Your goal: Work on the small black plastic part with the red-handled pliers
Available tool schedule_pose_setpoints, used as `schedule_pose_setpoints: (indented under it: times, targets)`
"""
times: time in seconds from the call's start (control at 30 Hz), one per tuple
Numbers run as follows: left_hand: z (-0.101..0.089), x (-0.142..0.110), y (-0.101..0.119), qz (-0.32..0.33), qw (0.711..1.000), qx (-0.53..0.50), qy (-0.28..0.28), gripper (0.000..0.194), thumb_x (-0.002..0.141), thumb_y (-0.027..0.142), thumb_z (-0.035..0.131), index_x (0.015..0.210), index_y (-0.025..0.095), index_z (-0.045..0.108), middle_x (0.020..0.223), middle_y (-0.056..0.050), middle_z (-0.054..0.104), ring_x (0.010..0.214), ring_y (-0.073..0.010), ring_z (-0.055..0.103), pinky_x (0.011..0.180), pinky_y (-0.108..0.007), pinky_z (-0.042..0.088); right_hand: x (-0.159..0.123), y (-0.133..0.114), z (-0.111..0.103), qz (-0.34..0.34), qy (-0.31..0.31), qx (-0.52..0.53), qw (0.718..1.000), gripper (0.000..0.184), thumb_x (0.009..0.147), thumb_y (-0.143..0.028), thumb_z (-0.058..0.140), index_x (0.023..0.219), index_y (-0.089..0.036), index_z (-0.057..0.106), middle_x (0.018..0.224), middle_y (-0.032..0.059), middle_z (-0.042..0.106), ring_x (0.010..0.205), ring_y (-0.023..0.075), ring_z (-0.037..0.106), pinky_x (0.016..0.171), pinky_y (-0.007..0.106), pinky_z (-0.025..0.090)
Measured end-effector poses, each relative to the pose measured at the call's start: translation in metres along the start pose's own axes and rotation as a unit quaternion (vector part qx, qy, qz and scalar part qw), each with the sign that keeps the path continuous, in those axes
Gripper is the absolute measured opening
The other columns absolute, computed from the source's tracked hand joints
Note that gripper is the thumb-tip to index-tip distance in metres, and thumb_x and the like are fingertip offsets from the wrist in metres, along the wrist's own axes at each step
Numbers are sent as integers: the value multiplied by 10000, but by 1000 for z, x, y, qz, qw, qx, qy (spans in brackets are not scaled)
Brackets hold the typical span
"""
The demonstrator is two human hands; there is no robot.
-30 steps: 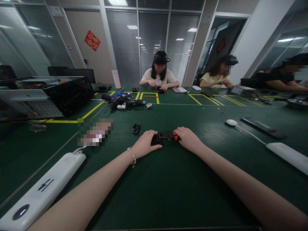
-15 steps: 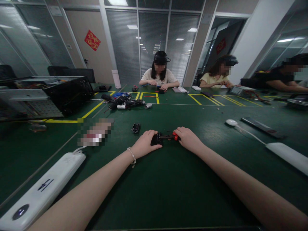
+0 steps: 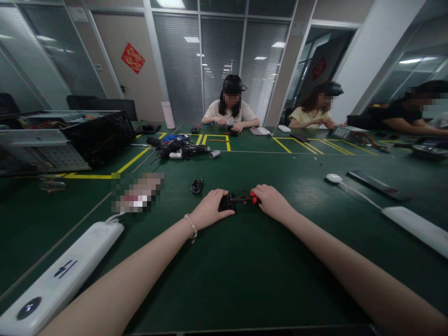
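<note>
My left hand [image 3: 212, 205] is closed around a small black part [image 3: 228, 201] on the green table, thumb at its near side and fingers at its far side. I cannot make out exactly what kind of part it is. In my right hand [image 3: 269, 199] are pliers [image 3: 245, 199] with red handles and dark, narrow jaws. The jaws point left, and their tips reach the black part. Beyond my left hand lies another small black part [image 3: 197, 186] with an uneven, ridged shape, untouched by either hand.
A white power bank-like device [image 3: 66, 275] lies at left, another [image 3: 416, 226] at right. Tools and cables [image 3: 182, 149] are heaped farther back. An opened computer case [image 3: 66, 140] stands back left. Several people sit across the table, one person [image 3: 231, 105] straight ahead.
Both hands stay nearly in place, with the pliers' tips still at the black part. The right hand's grip on the pliers shifts only slightly, and the view turns a little.
</note>
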State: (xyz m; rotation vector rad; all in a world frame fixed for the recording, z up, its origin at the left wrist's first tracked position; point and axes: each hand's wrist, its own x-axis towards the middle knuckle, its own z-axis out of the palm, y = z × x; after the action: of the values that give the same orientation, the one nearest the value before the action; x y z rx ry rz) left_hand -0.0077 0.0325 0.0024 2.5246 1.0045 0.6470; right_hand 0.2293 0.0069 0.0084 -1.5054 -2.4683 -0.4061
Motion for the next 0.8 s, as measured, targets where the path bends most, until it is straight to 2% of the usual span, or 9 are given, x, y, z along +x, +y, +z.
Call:
schedule_pose_setpoints:
  times: [0.57,0.8]
  targets:
    - [1,0,0,-1,1000,11,10,534,700,468,581,1110,157,438,1092,-100,505,1014,-245,468,872,-374,385,3,2,-2,-11,-30,-14,999,304,621,-79,538,918,-145,537,893,72,559,797,189,502,725,317,402]
    - [-1,-2,1,-14,1000,-3,4,555,691,482,583,1128,177,429,1102,-86,501,1020,-243,467,855,-376,398,1,2,1,1,-13,-5,1000,346,631,-80,544,972,-140,533,935,76,561,843,190,508,753,332,412]
